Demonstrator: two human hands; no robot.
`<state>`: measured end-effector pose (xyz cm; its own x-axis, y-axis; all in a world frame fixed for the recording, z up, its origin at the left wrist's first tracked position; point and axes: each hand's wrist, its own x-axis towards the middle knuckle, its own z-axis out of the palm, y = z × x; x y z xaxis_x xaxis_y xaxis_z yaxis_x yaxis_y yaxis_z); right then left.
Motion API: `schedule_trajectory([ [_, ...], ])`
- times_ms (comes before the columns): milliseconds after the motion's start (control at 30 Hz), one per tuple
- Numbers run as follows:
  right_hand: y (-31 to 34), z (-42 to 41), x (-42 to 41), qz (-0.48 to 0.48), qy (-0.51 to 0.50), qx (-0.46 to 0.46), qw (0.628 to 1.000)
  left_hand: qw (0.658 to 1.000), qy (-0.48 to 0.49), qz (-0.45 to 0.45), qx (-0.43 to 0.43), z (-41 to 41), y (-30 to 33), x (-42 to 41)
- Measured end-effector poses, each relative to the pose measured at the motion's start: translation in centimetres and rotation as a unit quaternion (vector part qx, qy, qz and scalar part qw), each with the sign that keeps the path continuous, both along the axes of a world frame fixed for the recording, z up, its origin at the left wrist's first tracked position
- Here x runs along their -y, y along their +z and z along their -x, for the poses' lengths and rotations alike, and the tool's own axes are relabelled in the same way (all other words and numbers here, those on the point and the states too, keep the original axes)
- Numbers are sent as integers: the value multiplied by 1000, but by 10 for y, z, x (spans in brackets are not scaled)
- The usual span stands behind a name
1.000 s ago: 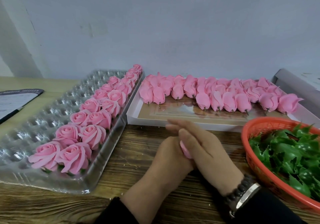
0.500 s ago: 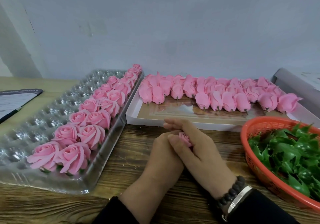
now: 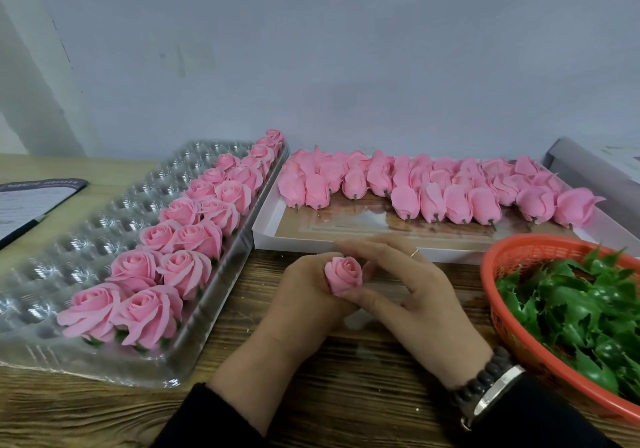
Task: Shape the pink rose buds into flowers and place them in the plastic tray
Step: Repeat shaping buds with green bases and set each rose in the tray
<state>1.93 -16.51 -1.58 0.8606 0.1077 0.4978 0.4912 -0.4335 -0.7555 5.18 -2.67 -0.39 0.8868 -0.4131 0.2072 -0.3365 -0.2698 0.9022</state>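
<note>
One bud sits upright between my hands, above the table and just in front of the white box. A second ago my right hand lay flat over my left hand, rolling the bud between the palms so that only a sliver of pink showed; now the right has peeled back and the bud stands exposed, its outer petals loosened around a tight spiral centre. My left fingers are curled round its base and grip it; my right fingers are fairly straight, the thumb touching the bud's lower side, the others spread above it. I judge the rolling done and the petals next to be teased outward, since the bud is plainly tighter than the roses already filling two rows along the right side of the tray. Many sockets to their left are bare, and a long row of unshaped buds lies in the box, so much work remains. Green leaves wait in the orange basket by my right wrist.
</note>
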Motion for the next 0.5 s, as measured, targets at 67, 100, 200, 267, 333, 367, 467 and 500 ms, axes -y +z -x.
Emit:
schedule_trajectory([
  [67,2,0,1,11,8,2,1000,1000,-6,-18,2,-1,0,-2],
  [100,2,0,1,17,10,0,1000,1000,-10,-22,0,-1,0,-3],
  [200,3,0,0,31,16,-8,999,998,-16,-59,1,-2,0,-4],
  [267,3,1,0,37,21,-11,999,997,-19,-80,-3,-3,-1,-5],
  [333,4,1,0,43,23,-22,999,996,-20,-90,-5,-4,-1,-5],
  [367,4,1,0,45,25,-32,998,995,-20,-94,-5,-3,-2,-4],
  [467,6,2,1,49,26,-44,997,995,-14,-100,-3,-2,-3,-3],
  [500,7,2,1,47,24,-45,998,995,-11,-97,0,-2,-4,-3],
])
